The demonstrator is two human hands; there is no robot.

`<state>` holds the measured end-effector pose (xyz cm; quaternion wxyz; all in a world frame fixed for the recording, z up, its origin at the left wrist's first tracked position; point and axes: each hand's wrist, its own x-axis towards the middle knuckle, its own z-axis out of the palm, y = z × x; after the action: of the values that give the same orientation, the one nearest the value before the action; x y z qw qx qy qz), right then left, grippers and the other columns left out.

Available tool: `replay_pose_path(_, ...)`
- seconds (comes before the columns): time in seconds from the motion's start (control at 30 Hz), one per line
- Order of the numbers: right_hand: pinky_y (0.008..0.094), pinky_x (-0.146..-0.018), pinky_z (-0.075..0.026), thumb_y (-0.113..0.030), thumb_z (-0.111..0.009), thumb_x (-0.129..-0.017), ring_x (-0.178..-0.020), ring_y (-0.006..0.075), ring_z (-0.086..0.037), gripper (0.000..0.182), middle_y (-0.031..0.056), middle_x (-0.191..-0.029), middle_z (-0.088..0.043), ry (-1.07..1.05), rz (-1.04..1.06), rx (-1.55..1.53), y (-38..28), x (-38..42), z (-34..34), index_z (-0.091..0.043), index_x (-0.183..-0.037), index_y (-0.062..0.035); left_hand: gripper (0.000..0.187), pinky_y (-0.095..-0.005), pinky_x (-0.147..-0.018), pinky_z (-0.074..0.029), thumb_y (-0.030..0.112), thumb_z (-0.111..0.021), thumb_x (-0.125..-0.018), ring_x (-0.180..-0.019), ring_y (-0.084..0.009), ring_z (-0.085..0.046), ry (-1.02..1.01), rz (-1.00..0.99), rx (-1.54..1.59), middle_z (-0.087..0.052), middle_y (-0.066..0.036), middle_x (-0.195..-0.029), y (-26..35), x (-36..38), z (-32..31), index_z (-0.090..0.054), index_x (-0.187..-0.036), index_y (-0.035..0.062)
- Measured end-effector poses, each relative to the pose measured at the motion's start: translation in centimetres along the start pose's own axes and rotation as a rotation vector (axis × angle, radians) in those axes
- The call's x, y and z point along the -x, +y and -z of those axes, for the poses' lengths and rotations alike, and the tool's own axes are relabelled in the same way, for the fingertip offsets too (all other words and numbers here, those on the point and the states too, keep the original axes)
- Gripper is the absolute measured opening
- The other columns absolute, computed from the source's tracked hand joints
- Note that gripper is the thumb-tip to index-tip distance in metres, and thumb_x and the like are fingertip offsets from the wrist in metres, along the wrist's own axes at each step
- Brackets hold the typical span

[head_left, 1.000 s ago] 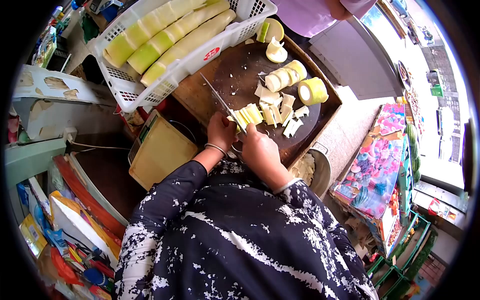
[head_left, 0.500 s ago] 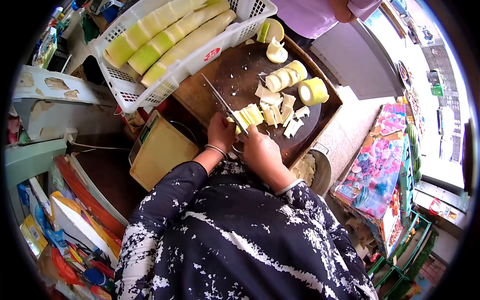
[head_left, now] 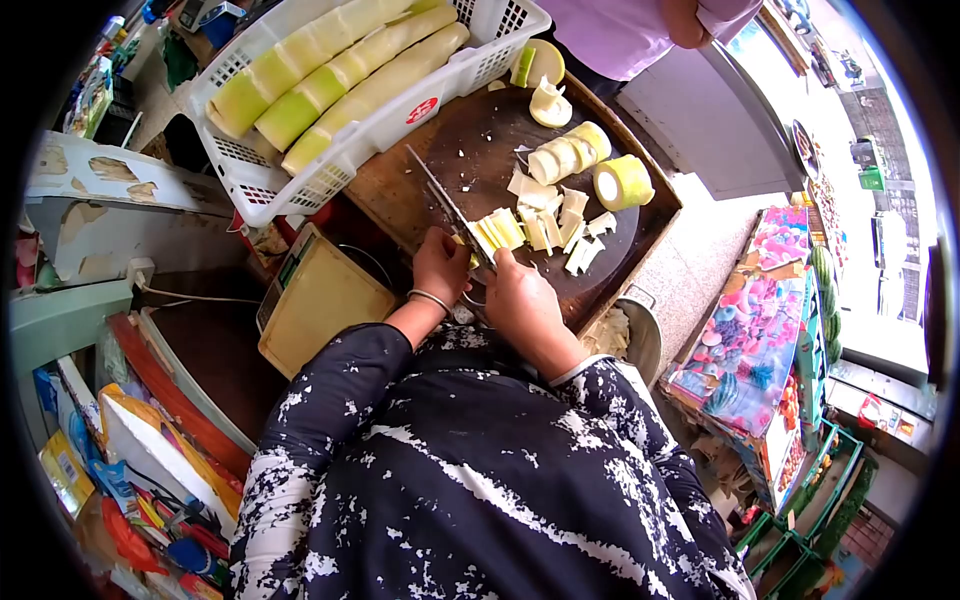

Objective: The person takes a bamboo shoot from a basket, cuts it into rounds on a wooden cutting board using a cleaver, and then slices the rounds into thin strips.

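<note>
Stalks (head_left: 375, 85) lie in the crate (head_left: 395, 128), behind and left of the board (head_left: 475, 140); pieces (head_left: 543, 222) lie on the board, the pot (head_left: 647, 330) right.

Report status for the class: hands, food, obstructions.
Right hand gripping knife; left hand curled beside it. Pale slices lined up alongside. Loose chunks close by, right.

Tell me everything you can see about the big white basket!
The white basket looks like plastic, with a long shape, rounded corners and little holes in its walls and floor. A red-and-white sticker is on its outside wall. At least three long, pale green-and-cream stalks lie side by side in it. It sits beside the dark round chopping board.
</note>
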<state>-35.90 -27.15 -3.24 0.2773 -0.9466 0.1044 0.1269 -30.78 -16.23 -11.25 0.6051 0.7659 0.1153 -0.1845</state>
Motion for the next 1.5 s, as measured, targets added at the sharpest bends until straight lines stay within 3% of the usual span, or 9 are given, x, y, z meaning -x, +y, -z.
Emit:
replay_pose_path(0.47, 0.0493, -0.064, -0.048, -0.018, -0.053, -0.085, -0.071, 0.0419, -0.061, 0.019, 0.0253, -0.072, -0.061, -0.068, -0.016, 0.088, -0.3, -1.4, -0.9, -0.049, -0.088, 0.0002, 0.018, -0.0304, -0.038, -0.045, 0.009, -0.058, -0.081, -0.044, -0.0168, -0.056, -0.010, -0.053, 0.022, -0.051, -0.009, -0.061, 0.3, 0.5, 0.4, -0.042, -0.076, 0.0021)
replay_pose_path(0.67, 0.0501, -0.062, -0.047, -0.017, -0.054, -0.085, -0.070, 0.0422, -0.061, 0.018, 0.0250, -0.072, -0.061, 0.011, -0.013, 0.007, 0.0, 0.2, 0.3, -0.049, -0.088, -0.0005, 0.019, -0.0296, -0.038, -0.046, 0.008, -0.059, -0.080, -0.044, -0.0163, -0.056, -0.008, -0.033, -0.033, -0.051, -0.007, -0.059, -0.4, 0.1, 0.2, -0.043, -0.073, 0.0022)
replay_pose_path(0.73, 0.0489, -0.061, -0.049, -0.014, -0.049, -0.085, -0.068, 0.0408, -0.062, 0.014, 0.0250, -0.071, -0.062, -0.024, 0.017, 0.044, -0.2, 0.6, 0.7, -0.048, -0.088, -0.0007, 0.017, -0.0297, -0.038, -0.046, 0.008, -0.057, -0.082, -0.043, -0.0148, -0.056, -0.028, -0.037, 0.053, -0.051, -0.006, -0.058, -0.6, -0.2, 0.1, -0.042, -0.075, 0.0035)
replay_pose_path(1.03, 0.0497, -0.062, -0.049, -0.012, -0.048, -0.084, -0.068, 0.0413, -0.062, 0.013, 0.0250, -0.071, -0.062, -0.056, 0.029, 0.056, -0.2, -0.2, 0.6, -0.048, -0.088, 0.0000, 0.019, -0.0315, -0.039, -0.046, 0.008, -0.060, -0.079, -0.044, -0.0182, -0.057, 0.001, -0.032, 0.044, -0.050, -0.008, -0.056, -0.6, -0.1, 0.2, -0.042, -0.074, 0.0027)
replay_pose_path(1.17, 0.0500, -0.063, -0.049, -0.017, -0.053, -0.084, -0.071, 0.0425, -0.061, 0.018, 0.0256, -0.073, -0.061, -0.080, -0.006, 0.041, 0.0, -0.9, 0.1, -0.050, -0.088, 0.0001, 0.017, -0.0302, -0.038, -0.045, 0.008, -0.056, -0.081, -0.043, -0.0169, -0.057, -0.009, -0.049, 0.006, -0.051, -0.007, -0.056, -0.4, 0.0, 0.3, -0.041, -0.075, 0.0030)
replay_pose_path(1.5, 0.0495, -0.065, -0.049, -0.021, -0.053, -0.085, -0.073, 0.0414, -0.062, 0.019, 0.0245, -0.074, -0.062, 0.013, -0.029, -0.001, 1.3, -0.8, -0.2, -0.051, -0.089, -0.0017, 0.017, -0.0304, -0.039, -0.048, 0.005, -0.059, -0.079, -0.043, -0.0186, -0.056, -0.004, -0.044, 0.033, -0.050, -0.008, -0.058, -0.1, 0.2, 0.2, -0.043, -0.074, 0.0015)
